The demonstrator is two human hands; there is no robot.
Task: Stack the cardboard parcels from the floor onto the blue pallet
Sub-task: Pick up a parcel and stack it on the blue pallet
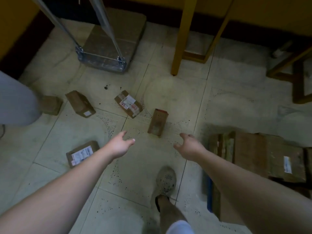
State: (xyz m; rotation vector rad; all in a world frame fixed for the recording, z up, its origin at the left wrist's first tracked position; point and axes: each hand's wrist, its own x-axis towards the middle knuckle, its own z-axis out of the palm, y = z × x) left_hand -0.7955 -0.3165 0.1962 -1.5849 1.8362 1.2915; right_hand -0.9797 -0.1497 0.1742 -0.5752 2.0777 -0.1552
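Several small cardboard parcels lie on the tiled floor. A tall narrow parcel (158,122) stands just beyond my hands. Behind it is a labelled parcel (128,103), with two more parcels further left (80,104) (50,105). Another labelled parcel (82,153) lies beside my left forearm. My left hand (120,144) and my right hand (188,145) reach forward over the floor, fingers relaxed, holding nothing. At the right, larger parcels (249,150) lie stacked on the blue pallet (209,193), of which only an edge shows.
A platform trolley (103,60) carrying a big cardboard box (116,36) stands at the back. Yellow table legs (181,36) and a wooden frame (297,71) stand behind and to the right. Another person's leg (16,100) is at the left. My foot (166,180) is below.
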